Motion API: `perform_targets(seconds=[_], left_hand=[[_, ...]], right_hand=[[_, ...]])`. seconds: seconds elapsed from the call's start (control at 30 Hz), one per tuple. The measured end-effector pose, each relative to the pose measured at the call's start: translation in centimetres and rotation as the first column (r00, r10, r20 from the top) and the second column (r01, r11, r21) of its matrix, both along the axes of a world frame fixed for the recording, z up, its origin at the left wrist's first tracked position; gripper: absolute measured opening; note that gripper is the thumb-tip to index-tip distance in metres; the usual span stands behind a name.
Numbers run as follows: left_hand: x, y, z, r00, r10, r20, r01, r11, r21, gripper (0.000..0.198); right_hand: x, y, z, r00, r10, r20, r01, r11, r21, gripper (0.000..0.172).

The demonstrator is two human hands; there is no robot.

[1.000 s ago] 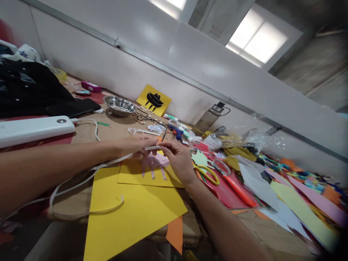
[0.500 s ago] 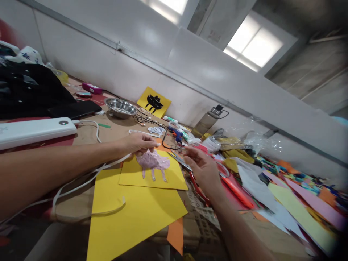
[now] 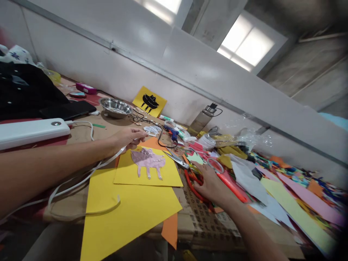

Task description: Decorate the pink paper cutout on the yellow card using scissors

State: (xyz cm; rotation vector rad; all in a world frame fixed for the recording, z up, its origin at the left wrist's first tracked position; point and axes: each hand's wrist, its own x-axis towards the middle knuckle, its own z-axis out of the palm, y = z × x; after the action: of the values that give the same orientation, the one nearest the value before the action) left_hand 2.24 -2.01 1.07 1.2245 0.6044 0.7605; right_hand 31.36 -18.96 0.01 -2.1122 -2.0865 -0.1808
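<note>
Scissors point(image 3: 177, 159) lie on the worktable with their silver blades directed at the edge of a small yellow card point(image 3: 174, 174) and their red handles point(image 3: 191, 186) under the right hand point(image 3: 209, 181); that hand is fairly wide, thumb apart from the fingers, though whether it touches the handles I cannot tell; the left hand point(image 3: 133, 137) is narrow, fingertips pinched together, holding a white strip point(image 3: 115, 156) just above the card's upper left corner; the strip trails back beside the left forearm.

On the card sits a pink shape point(image 3: 145, 165) with three legs, dotted with pearly beads; the card overlaps a larger yellow sheet point(image 3: 127, 221), and an orange paper piece point(image 3: 170, 230) pokes out below.

Behind the hands, a blue glue gun point(image 3: 172, 133) lies near a printed paper scrap point(image 3: 152, 130); a steel bowl point(image 3: 115, 108) stands farther left; another yellow card point(image 3: 138, 98), bearing a black shape point(image 3: 150, 102), leans on the wall; a red-orange cutter point(image 3: 233, 185) lies right of the right hand.
</note>
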Motion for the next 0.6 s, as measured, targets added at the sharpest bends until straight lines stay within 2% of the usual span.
perform_targets(seconds=[0.1, 0.27, 0.4, 0.53, 0.6], left_hand=[[-0.1, 0.2, -0.2, 1.0, 0.001, 0.0, -0.001, 1.0, 0.03, 0.023], [-0.1, 0.2, -0.4, 1.0, -0.009, -0.025, 0.01, 0.998, 0.059, 0.027], [0.0, -0.5, 0.0, 1.0, -0.019, 0.006, 0.019, 0.999, 0.026, 0.026], [0.0, -1.2, 0.5, 0.998, -0.008, 0.066, 0.006, 1.0, 0.026, 0.025], [0.1, -1.3, 0.7, 0.997, 0.013, 0.081, -0.015, 1.0, 0.023, 0.025]], right_hand=[[0.2, 0.0, 0.5, 0.999, -0.03, -0.039, 0.033, 0.996, 0.086, 0.06], [-0.2, 0.0, 2.2, 0.989, -0.062, -0.138, 0.101, 0.95, 0.295, 0.046], [-2.9, 1.2, 3.4, 0.97, 0.112, -0.214, -0.026, 0.93, 0.368, 0.053], [-6.6, 3.6, 3.5, 0.936, 0.261, -0.234, -0.173, 0.925, 0.338, 0.066], [-8.1, 4.7, 3.3, 0.937, 0.286, -0.2, -0.211, 0.921, 0.326, 0.068]])
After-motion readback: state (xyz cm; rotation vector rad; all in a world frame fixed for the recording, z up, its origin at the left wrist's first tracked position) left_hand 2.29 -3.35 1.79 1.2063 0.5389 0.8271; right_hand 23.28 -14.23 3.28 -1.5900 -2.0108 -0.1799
